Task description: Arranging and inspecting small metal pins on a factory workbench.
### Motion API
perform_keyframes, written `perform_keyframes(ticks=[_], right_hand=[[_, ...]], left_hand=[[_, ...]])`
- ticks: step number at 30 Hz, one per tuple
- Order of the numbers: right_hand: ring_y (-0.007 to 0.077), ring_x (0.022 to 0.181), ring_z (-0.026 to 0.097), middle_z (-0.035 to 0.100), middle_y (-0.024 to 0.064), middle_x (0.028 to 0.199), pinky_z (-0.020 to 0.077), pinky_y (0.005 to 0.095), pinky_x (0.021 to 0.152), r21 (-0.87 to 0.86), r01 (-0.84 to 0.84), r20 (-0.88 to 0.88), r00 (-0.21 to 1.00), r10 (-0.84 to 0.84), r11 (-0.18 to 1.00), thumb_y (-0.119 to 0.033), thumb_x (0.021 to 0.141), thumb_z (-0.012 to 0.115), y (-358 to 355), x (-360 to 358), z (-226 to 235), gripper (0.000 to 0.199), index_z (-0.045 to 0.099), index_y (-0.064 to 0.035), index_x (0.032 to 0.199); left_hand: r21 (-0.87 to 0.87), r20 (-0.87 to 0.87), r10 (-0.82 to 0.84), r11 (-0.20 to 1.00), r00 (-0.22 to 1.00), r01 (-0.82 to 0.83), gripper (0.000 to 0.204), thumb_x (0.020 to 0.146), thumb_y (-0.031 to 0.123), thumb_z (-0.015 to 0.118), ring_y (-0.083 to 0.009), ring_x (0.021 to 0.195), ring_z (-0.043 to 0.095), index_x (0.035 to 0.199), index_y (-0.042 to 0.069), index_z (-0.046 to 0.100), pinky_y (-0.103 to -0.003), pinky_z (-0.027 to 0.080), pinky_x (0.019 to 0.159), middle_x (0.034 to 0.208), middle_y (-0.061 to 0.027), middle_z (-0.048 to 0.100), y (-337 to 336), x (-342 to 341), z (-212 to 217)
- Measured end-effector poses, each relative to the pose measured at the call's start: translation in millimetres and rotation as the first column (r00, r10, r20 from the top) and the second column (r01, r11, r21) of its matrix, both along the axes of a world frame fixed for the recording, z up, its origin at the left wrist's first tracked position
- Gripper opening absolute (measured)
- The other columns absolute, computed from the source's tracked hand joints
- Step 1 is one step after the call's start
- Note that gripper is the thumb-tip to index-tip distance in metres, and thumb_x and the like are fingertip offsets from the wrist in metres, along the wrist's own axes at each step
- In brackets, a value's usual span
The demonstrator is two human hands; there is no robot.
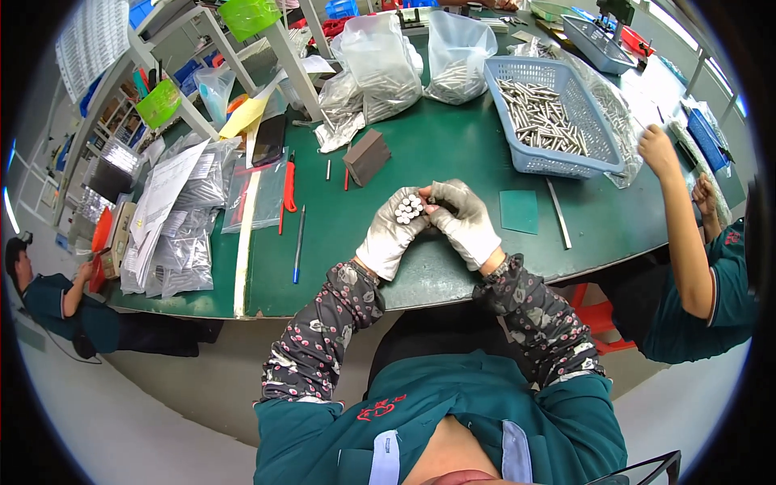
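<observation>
In a white glove, my left hand (388,241) is closed round a bundle of metal pins (409,209), their round ends facing up. My right hand (469,226), also in a white glove with bare fingertips, is held against the bundle, thumb and fingers pinched together at its right side. Whether a separate pin lies in that pinch is hidden. Both hands are just above the green table (339,283), close to its front edge. Beyond them to the right, a blue plastic basket (558,165) holds many similar metal pins (540,117).
A brown block (368,158), a red-handled cutter (289,187) and a blue pen (299,246) lie left of centre. Bagged parts and papers (166,198) fill the left. Clear bins (459,61) stand behind. A green square (519,212) and metal strip (559,214) lie right, near another person's arm (677,218).
</observation>
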State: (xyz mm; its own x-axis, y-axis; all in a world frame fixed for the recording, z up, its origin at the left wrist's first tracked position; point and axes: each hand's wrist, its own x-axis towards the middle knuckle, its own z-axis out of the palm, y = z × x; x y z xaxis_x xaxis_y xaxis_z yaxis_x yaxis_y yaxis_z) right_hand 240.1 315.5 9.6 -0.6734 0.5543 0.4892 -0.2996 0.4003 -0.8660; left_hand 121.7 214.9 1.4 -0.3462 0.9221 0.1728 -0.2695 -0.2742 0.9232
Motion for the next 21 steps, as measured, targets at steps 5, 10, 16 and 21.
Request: perform_keyframes(ticks=[5, 10, 16, 21], right_hand=[[0.0118, 0.086, 0.056, 0.055, 0.0042, 0.096, 0.0472, 0.0237, 0.076, -0.335, -0.115, 0.023, 0.991, 0.130, 0.935, -0.012, 0.086, 0.065, -4.0, 5.1, 7.6, 0.025, 0.060, 0.0020, 0.107], [0.0089, 0.077, 0.052, 0.056, 0.0016, 0.085, 0.0443, 0.0219, 0.067, -0.080, 0.031, 0.231, 0.973, -0.012, 0.996, -0.017, 0.083, 0.066, 1.0, -6.1, 16.4, 0.022, 0.060, -0.0006, 0.095], [0.0142, 0.069, 0.058, 0.060, 0.0047, 0.077, 0.0464, 0.0245, 0.065, -0.327, 0.046, 0.257, 0.965, 0.042, 0.944, -0.019, 0.090, 0.059, 29.5, -17.7, 28.3, 0.019, 0.062, -0.0017, 0.096], [0.0294, 0.099, 0.058, 0.060, 0.0129, 0.108, 0.0475, 0.0352, 0.085, 0.651, 0.071, 0.185, 0.951, -0.249, 0.756, -0.006, 0.077, 0.063, 32.8, -57.7, 52.1, 0.039, 0.057, -0.0052, 0.115]], left_hand=[[-0.017, -0.103, 0.044, 0.999, 0.994, -0.046, 0.033, 0.085, 0.000, 0.065, -0.0090, 0.093, 0.058, 0.116, 0.004, 0.055, -0.023, 0.049, 0.083, 0.102, 0.0008, 0.061, -2.0, -1.6, -2.3], [0.030, -0.193, 0.059, 0.998, 0.979, -0.054, 0.030, 0.086, 0.002, 0.066, -0.0076, 0.083, 0.058, 0.114, 0.005, 0.055, -0.021, 0.050, 0.072, 0.095, 0.0016, 0.061, -0.7, 1.8, -2.2], [-0.002, -0.111, -0.004, 1.000, 0.994, 0.004, 0.032, 0.083, -0.001, 0.067, -0.0082, 0.074, 0.057, 0.111, 0.008, 0.053, -0.020, 0.049, 0.061, 0.089, -0.0002, 0.060, -3.4, -4.0, -9.3], [0.082, -0.060, 0.235, 0.970, 0.970, -0.230, 0.030, 0.085, 0.003, 0.066, -0.0056, 0.069, 0.053, 0.111, 0.009, 0.051, -0.018, 0.042, 0.054, 0.087, -0.0002, 0.059, -13.2, -6.1, 2.6]])
